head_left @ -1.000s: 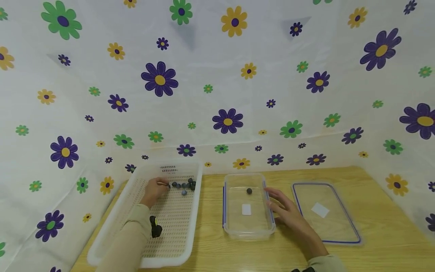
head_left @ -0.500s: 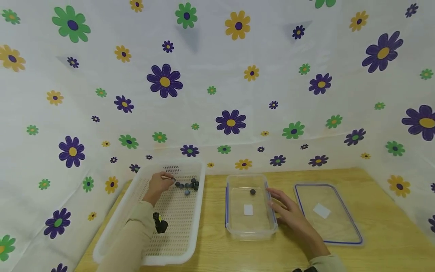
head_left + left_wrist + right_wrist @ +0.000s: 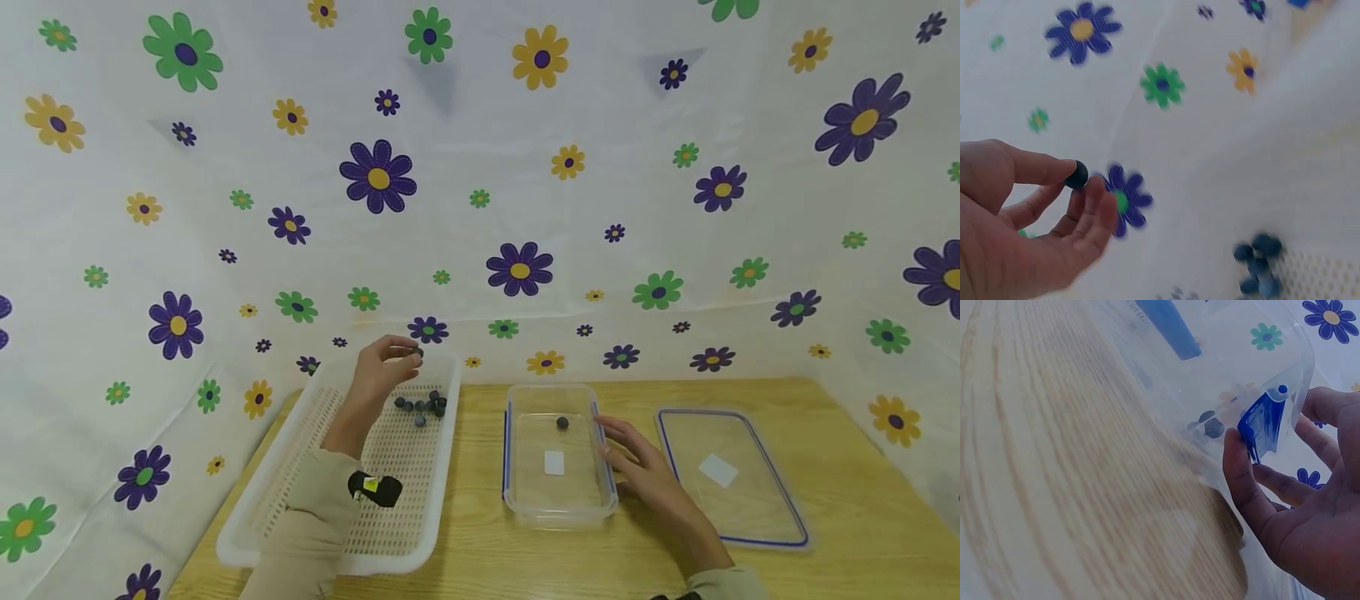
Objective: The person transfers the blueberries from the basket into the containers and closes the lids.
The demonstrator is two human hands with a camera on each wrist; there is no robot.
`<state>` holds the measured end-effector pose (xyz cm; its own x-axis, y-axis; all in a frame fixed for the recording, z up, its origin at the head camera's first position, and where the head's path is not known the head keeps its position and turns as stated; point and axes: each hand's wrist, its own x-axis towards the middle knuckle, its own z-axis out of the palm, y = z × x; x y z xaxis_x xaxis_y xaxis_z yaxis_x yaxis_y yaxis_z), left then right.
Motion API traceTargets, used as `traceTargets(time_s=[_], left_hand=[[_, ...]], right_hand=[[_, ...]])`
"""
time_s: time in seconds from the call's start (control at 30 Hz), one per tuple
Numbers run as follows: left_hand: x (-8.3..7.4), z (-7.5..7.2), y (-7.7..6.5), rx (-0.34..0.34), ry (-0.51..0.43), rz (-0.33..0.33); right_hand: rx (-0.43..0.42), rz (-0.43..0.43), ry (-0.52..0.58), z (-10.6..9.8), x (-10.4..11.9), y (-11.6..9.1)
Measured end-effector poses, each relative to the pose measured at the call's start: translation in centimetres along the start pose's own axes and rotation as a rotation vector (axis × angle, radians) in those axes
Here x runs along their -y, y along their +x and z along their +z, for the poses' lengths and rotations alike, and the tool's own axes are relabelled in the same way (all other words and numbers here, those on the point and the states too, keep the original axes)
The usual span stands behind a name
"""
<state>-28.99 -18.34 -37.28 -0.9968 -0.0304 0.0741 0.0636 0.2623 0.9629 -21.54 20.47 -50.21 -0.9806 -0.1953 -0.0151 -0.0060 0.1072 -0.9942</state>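
A dark blueberry (image 3: 1076,175) is pinched between the thumb and fingertips of my left hand (image 3: 378,375), raised over the far end of the white perforated basket (image 3: 442,492). Several more blueberries (image 3: 420,406) lie clustered at the basket's far right. To the right stands a clear plastic box (image 3: 525,492) without its lid, with one blueberry (image 3: 562,423) inside. My right hand (image 3: 648,475) rests against the box's right side, fingers loosely bent. In the right wrist view its fingertips touch the box around a blue side latch (image 3: 1263,425).
The clear lid (image 3: 757,500) with a blue seal lies flat on the wooden table (image 3: 472,533), right of the box. White flowered cloth (image 3: 465,125) hangs behind and at both sides. A black wrist device (image 3: 378,489) sits on the left sleeve.
My left hand has lifted from the basket floor with a blueberry, moving up and slightly right. The right hand stays at the box. The view has shifted a little.
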Motion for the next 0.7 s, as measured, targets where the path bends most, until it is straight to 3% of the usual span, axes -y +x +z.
traceTargets(time_s=[0.17, 0.37, 0.57, 0.7], left_hand=[[-2.0, 2.8, -2.2, 0.026, 0.023, 0.089], [-2.6, 5.7, -4.7, 0.060, -0.071, 0.174], [-2.6, 9.5, -7.4, 0.069, -0.147, 0.188], [-1.8, 12.2, -8.6, 0.001, -0.130, 0.185]], right_hand=[[-0.006, 0.012, 0.009, 0.1, -0.1, -0.1], [0.007, 0.014, 0.024, 0.2, 0.0, 0.0], [0.009, 0.011, 0.030, 0.0, 0.0, -0.1], [0.015, 0.008, 0.029, -0.1, 0.1, -0.2]])
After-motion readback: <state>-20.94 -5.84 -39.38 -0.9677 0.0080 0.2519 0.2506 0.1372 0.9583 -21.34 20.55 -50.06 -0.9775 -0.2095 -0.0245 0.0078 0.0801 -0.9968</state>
